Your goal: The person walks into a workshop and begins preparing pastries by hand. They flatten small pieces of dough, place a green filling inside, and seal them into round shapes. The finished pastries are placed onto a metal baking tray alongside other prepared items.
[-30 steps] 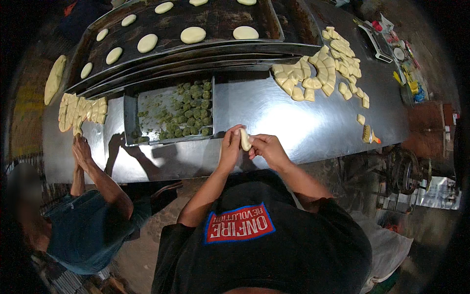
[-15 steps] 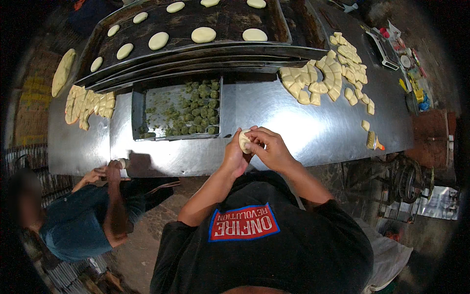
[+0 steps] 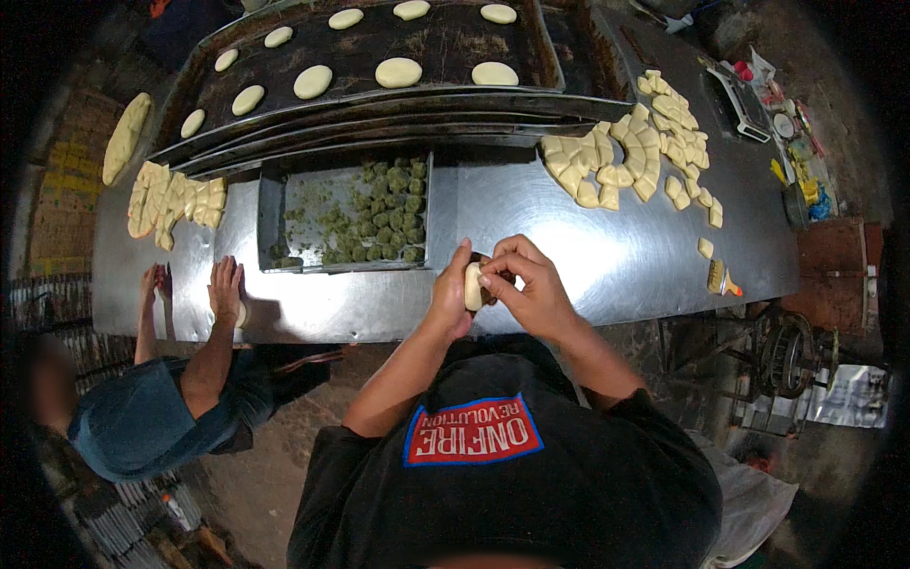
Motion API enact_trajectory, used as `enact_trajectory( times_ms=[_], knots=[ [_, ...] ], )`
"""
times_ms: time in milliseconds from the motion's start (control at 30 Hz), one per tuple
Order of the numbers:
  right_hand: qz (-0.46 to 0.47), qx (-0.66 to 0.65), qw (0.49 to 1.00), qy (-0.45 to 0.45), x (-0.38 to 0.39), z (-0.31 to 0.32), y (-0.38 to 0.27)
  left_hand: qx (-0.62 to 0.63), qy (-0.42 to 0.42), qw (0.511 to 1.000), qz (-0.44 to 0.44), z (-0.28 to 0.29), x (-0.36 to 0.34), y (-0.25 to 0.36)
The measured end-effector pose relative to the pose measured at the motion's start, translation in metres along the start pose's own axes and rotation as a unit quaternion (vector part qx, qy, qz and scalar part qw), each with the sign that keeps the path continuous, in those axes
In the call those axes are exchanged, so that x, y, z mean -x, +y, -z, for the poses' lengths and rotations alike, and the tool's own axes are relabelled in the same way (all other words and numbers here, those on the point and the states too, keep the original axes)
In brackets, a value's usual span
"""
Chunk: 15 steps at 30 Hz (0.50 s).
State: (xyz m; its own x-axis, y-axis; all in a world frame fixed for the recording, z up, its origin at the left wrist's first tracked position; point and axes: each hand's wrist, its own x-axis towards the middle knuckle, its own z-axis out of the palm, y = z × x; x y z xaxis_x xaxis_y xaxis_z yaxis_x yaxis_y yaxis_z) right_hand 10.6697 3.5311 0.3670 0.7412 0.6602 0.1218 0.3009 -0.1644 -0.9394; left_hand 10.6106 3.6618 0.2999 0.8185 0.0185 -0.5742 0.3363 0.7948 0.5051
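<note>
My left hand (image 3: 444, 299) cradles a pale, smooth dough piece (image 3: 473, 287) above the front of the steel table (image 3: 578, 247). Fingers of my right hand (image 3: 529, 287) are bent over the same piece, thumb and fingertips pinching its right side; what lies behind them is too dark to make out. Just to the upper left sits a metal tray (image 3: 428, 213) with many green balls (image 3: 393, 223) bunched at its right and crumbs across the rest. Cut dough pieces (image 3: 583, 166) lie in a cluster to the upper right, and a brush (image 3: 722, 278) rests at the right.
Stacked dark baking pans (image 3: 360, 101) with flattened dough rounds run along the back. More dough (image 3: 175, 199) lies at the left, beside a long lump (image 3: 126, 137). A co-worker's hands (image 3: 224, 284) are on the left table edge. A scale (image 3: 744, 109) stands at the back right.
My fingers have shifted around the dough, the right ones curling over it. The co-worker's hands left the left dough cluster, dropped to the table edge, and now reach up onto the steel.
</note>
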Motion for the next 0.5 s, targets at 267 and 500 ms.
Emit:
enact_trajectory(
  times_ms=[267, 500],
  knots=[
    [0.041, 0.14, 0.971, -0.187, -0.014, 0.029, -0.006, 0.107, -0.083, 0.964, 0.229, -0.006, 0.011, 0.004],
    [0.047, 0.136, 0.967, -0.212, -0.005, 0.032, -0.008, 0.248, -0.11, 0.919, 0.288, -0.007, 0.013, -0.004]
  ],
)
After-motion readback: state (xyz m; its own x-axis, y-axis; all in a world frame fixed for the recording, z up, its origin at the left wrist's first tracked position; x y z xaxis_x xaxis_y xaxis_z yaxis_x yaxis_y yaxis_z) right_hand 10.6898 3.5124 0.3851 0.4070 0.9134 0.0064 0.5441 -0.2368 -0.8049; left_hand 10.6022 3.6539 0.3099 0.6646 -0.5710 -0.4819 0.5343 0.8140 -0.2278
